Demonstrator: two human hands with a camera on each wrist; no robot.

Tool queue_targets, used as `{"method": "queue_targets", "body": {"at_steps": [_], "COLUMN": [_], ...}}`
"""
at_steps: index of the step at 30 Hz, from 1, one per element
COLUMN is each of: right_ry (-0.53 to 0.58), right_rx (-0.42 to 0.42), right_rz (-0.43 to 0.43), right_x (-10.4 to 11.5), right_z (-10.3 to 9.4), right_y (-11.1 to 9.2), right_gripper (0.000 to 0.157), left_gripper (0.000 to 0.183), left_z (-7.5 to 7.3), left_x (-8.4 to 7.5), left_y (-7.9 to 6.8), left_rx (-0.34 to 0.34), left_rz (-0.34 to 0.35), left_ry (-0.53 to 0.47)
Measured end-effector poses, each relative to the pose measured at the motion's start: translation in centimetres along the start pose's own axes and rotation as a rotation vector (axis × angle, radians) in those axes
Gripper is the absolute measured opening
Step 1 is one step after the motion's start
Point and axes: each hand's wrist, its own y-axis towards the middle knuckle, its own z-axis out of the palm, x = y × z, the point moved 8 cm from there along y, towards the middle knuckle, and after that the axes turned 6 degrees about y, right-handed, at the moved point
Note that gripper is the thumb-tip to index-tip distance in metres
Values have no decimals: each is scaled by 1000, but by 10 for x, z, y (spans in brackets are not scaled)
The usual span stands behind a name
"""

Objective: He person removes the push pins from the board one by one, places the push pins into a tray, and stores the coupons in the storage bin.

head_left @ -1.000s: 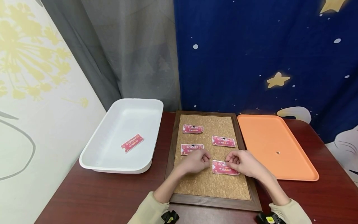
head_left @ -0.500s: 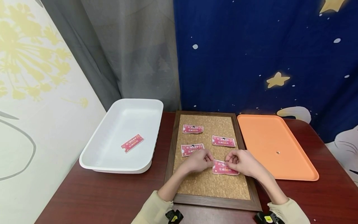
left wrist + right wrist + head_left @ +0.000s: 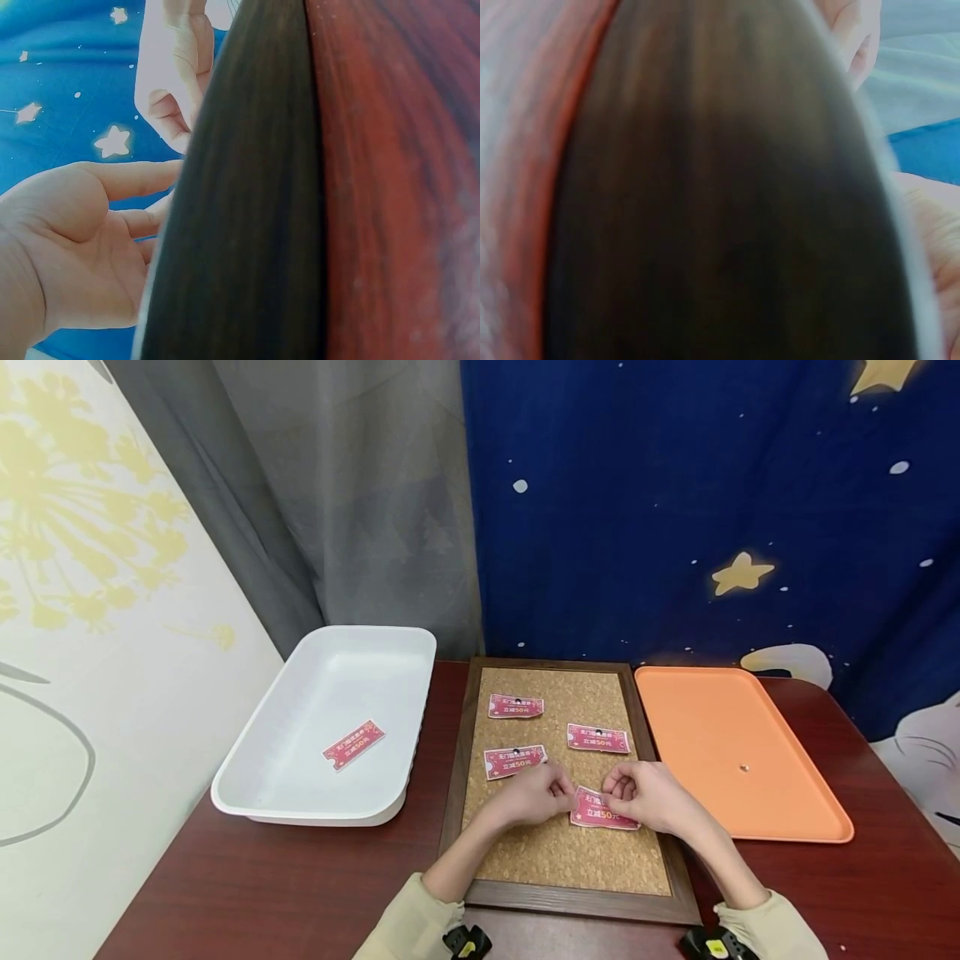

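In the head view, a pink coupon [image 3: 603, 814] lies low on the right of a framed cork board [image 3: 555, 864]. My left hand [image 3: 534, 793] is at its upper left corner, thumb and index finger pinching the edge. My right hand [image 3: 651, 795] pinches its upper part, covering some of the print; whether a pin is under those fingertips is hidden. Elsewhere on the board are three more coupons, each with a dark pin near the top. Both wrist views are largely blocked by the board's dark wooden frame [image 3: 240, 187], which hides the fingertips and the coupon.
On the left stands a white tray [image 3: 315, 789] with one loose coupon [image 3: 354, 745] inside. An orange tray [image 3: 705, 718] lies right of the board, holding a small shiny pin [image 3: 744, 768]. All rest on a reddish-brown table [image 3: 300, 885], with curtains behind.
My left hand has shifted slightly right, from bare cork to the coupon's left corner. The right hand stays at the coupon's upper part.
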Motion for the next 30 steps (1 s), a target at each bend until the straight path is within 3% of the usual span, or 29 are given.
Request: {"method": "queue_targets", "body": {"at_steps": [16, 30], "right_ry": [-19, -24], "right_rx": [-14, -31], "right_rz": [42, -16], "right_x": [1, 5], "right_z": [1, -1], "right_y": [0, -1], "right_gripper": [12, 12], "left_gripper": [7, 6], "left_z": [1, 3], "left_x": [-2, 1], "left_y": [-1, 0], "left_rx": [-20, -22], "left_rz": [-10, -35], "left_ry": [20, 5]}}
